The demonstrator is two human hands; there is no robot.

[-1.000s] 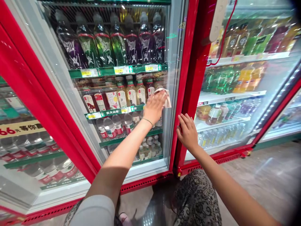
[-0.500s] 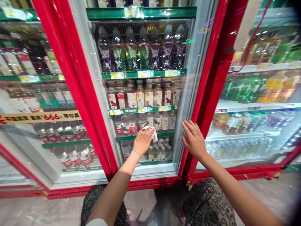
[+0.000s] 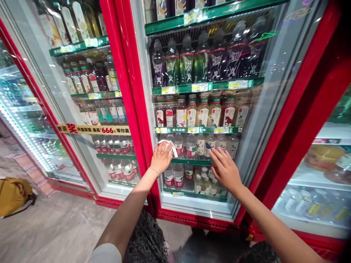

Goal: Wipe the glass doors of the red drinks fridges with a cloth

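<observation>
yellow bag on the floor at far left, beside the neighbouring cooler's yellow banner. left hand presses a white cloth flat against the glass door near its red left frame, fingers spread over the cloth rather than clenched. right hand lies open and empty on the glass, bracing. good wiping likely calls for even pressure and overlapping strokes.
</observation>
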